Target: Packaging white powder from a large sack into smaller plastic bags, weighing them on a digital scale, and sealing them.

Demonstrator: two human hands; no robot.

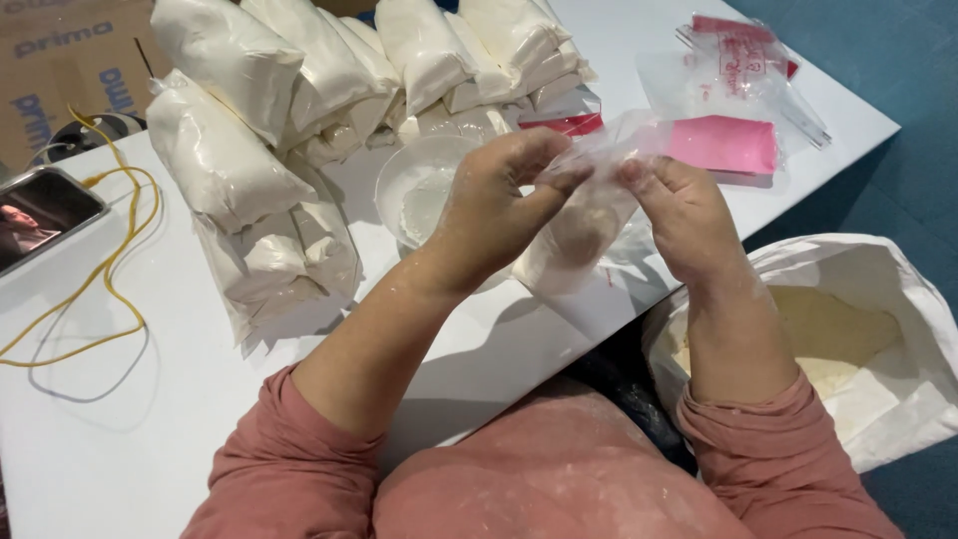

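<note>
1. Head view: a person in dusty pink long sleeves sat at a white table (180, 419), both hands raised over its near edge.
2. The left hand (496, 208) pinched the top edge of a small clear plastic bag partly filled with white powder (577, 235), thumb and fingertips closed on the film.
3. The right hand (687, 222) pinched the same top edge from the other side, its fingers closed on the plastic just beside the left hand's fingertips.
4. The bag hung between the two hands, its powder-filled bottom low over the table, just in front of a clear round plastic bowl dusted with white powder (419, 185).
5. A heap of filled, sealed clear bags of white powder (299, 110) lay stacked behind and to the left of the bowl.
6. A pack of empty clear bags with pink and red trim (733, 95) lay at the far right end of the table.
7. A large open white sack holding pale powder (848, 329) stood beside the person's right arm, below the table edge.
8. A phone with a lit screen (45, 215) rested at the left edge, a looping yellow cable (110, 269) lying just beside it.
9. A brown cardboard box (70, 60) sat beyond the table's far left corner.
</note>
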